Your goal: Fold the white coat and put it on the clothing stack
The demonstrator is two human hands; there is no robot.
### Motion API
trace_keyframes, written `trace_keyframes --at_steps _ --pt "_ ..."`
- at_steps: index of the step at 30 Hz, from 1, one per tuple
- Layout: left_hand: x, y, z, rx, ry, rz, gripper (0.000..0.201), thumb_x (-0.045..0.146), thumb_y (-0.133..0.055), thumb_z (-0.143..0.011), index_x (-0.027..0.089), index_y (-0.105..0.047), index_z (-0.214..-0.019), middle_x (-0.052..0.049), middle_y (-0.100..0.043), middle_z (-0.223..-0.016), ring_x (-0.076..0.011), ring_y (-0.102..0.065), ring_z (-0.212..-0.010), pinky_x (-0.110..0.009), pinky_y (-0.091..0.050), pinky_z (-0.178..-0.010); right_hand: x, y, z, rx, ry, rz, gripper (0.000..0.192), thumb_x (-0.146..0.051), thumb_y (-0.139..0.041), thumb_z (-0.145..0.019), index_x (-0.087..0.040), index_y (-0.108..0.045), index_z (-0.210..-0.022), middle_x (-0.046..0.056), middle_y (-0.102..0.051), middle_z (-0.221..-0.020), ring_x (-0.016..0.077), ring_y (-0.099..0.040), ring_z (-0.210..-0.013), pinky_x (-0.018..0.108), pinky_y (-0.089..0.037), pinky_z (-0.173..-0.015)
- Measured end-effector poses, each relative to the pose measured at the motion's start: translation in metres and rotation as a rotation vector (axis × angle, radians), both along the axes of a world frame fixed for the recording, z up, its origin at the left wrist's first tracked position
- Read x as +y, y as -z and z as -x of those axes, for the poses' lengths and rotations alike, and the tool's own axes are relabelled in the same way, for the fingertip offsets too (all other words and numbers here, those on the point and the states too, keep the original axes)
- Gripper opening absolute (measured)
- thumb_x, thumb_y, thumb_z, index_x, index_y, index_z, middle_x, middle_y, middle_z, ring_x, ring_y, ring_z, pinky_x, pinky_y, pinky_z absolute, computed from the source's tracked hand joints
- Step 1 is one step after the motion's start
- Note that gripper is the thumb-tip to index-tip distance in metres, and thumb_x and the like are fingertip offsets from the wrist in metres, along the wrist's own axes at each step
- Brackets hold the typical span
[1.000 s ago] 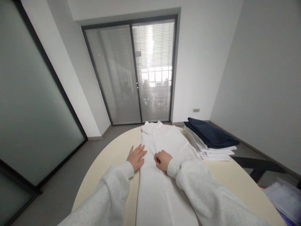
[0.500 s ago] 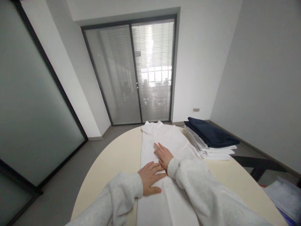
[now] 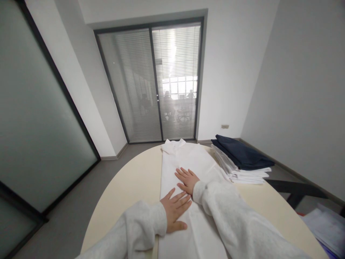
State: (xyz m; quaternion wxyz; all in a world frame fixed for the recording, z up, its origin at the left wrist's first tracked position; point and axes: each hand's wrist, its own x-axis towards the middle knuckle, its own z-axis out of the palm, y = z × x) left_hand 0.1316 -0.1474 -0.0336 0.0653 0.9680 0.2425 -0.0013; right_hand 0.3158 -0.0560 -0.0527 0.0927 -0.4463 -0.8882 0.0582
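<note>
A white garment (image 3: 188,158) lies folded into a long narrow strip down the middle of a cream oval table (image 3: 129,180), its collar at the far end. My left hand (image 3: 175,210) rests flat on the cloth, fingers spread, nearer to me. My right hand (image 3: 186,178) lies flat, palm down, on the cloth just beyond the left one. Both arms wear light grey sleeves. Neither hand holds anything.
A stack of folded white clothes (image 3: 242,174) with a dark navy piece (image 3: 239,153) on top sits at the table's right. A dark chair (image 3: 296,192) stands at the right. Papers (image 3: 327,226) lie at the lower right. Glass doors with blinds (image 3: 156,82) stand beyond the table.
My left hand moved from the table beside the garment's left edge onto the cloth. My right hand opened from a loose fist to lie flat, and both slid slightly along the fabric.
</note>
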Motion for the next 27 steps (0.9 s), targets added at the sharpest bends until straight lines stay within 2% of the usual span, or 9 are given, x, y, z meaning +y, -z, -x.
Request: trace_keyframes --at_steps 2,4,6,7,10,15,18,22,27 --pt "0.005 -0.002 0.004 -0.025 0.025 0.086 0.078 0.064 -0.039 -0.078 0.021 -0.022 -0.141 -0.010 -0.021 -0.146 -0.0294 -0.018 -0.134 -0.055 -0.004 -0.106 -0.001 0.000 0.000 -0.032 0.001 -0.004 0.059 -0.052 -0.029 -0.086 -0.028 -0.025 -0.140 0.000 -0.017 -0.148 0.0230 -0.011 -0.135 0.049 -0.009 -0.106" --pt "0.020 -0.008 0.011 -0.101 0.030 0.227 0.064 0.061 -0.045 -0.077 0.026 -0.042 -0.131 -0.005 -0.040 -0.138 -0.0261 -0.036 -0.126 -0.048 -0.016 -0.107 -0.001 0.000 0.001 -0.054 0.002 0.009 0.059 -0.053 -0.026 -0.087 -0.028 -0.023 -0.140 0.000 -0.016 -0.148 0.0238 -0.011 -0.135 0.049 -0.009 -0.106" --pt "0.042 -0.012 0.019 -0.248 -0.098 0.325 0.042 0.049 -0.037 -0.087 0.026 -0.056 -0.117 -0.002 -0.059 -0.120 -0.0182 -0.052 -0.111 -0.035 -0.033 -0.101 -0.002 -0.002 0.002 -0.068 0.007 0.030 0.060 -0.053 -0.026 -0.087 -0.028 -0.022 -0.141 0.000 -0.016 -0.148 0.0250 -0.010 -0.135 0.050 -0.010 -0.105" --pt "0.054 -0.013 0.023 -0.333 -0.211 0.292 0.040 0.045 -0.037 -0.087 0.024 -0.057 -0.116 -0.002 -0.060 -0.118 -0.0170 -0.054 -0.109 -0.031 -0.038 -0.097 -0.002 -0.003 0.003 -0.074 0.010 0.044 0.060 -0.053 -0.026 -0.086 -0.028 -0.022 -0.141 0.000 -0.015 -0.148 0.0258 -0.011 -0.135 0.050 -0.011 -0.105" --pt "0.087 -0.005 0.033 -0.411 -0.485 0.046 0.043 0.041 -0.043 -0.085 0.020 -0.052 -0.121 -0.008 -0.048 -0.131 -0.0195 -0.041 -0.122 -0.035 -0.031 -0.103 -0.004 -0.008 0.006 -0.098 0.009 0.090 0.063 -0.054 -0.030 -0.084 -0.029 -0.022 -0.141 0.001 -0.016 -0.148 0.0280 -0.012 -0.134 0.052 -0.012 -0.104" --pt "0.134 0.016 0.030 -0.204 -0.672 -0.087 0.051 0.048 -0.031 -0.088 0.024 -0.038 -0.133 -0.005 -0.026 -0.145 -0.0205 -0.020 -0.134 -0.048 -0.016 -0.107 -0.010 -0.022 0.008 -0.128 0.000 0.109 0.069 -0.055 -0.045 -0.075 -0.032 -0.028 -0.138 0.002 -0.024 -0.146 0.0330 -0.022 -0.128 0.053 -0.023 -0.095" --pt "0.165 0.018 0.017 -0.225 -0.796 -0.134 0.052 0.048 -0.024 -0.090 0.025 -0.031 -0.136 -0.006 -0.028 -0.144 -0.0197 -0.023 -0.133 -0.048 -0.016 -0.106 -0.013 -0.025 0.008 -0.098 0.006 0.069 0.068 -0.060 -0.048 -0.071 -0.034 -0.036 -0.133 0.004 -0.033 -0.142 0.0346 -0.030 -0.120 0.053 -0.029 -0.088" --pt "0.199 0.017 -0.002 -0.236 -0.849 -0.163 0.052 0.049 -0.019 -0.090 0.030 -0.027 -0.138 -0.007 -0.031 -0.143 -0.0221 -0.026 -0.131 -0.051 -0.016 -0.105 -0.015 -0.017 0.007 -0.024 -0.015 -0.022 0.064 -0.062 -0.041 -0.075 -0.029 -0.042 -0.130 0.007 -0.037 -0.139 0.0335 -0.029 -0.121 0.053 -0.025 -0.091" --pt "0.216 0.025 -0.012 -0.134 -0.844 -0.151 0.053 0.053 -0.017 -0.089 0.033 -0.028 -0.136 -0.006 -0.022 -0.147 -0.0264 -0.017 -0.134 -0.060 -0.008 -0.102 -0.014 -0.004 0.008 -0.002 -0.087 -0.128 0.059 -0.054 -0.034 -0.082 -0.022 -0.040 -0.131 0.008 -0.026 -0.145 0.0296 -0.007 -0.134 0.056 -0.003 -0.102"
